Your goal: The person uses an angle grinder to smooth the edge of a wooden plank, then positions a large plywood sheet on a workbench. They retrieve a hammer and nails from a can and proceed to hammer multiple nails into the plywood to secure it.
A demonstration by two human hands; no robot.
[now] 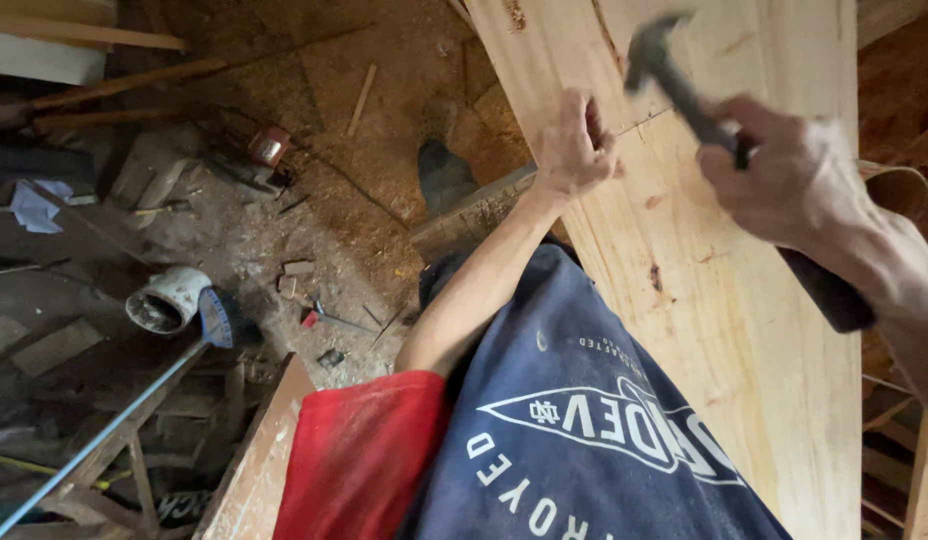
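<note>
Two hands are working on the pale plank [704, 300] filling the right of the frame. Your left hand [574, 150], upper centre, is pinching a thin nail [644, 122] against the wood, fingers closed narrow. Your right hand [799, 180], upper right, is gripping a blurred hammer [674, 75]. Keep your fingers low and tap lightly first. The nail is lying nearly flat in the frame, long axis running toward the upper right; the hammer handle is running from upper left down to lower right.

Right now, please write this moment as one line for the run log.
left hand: pinches nail on pale plank | right hand: grips hammer, raised above nail, blurred
</note>
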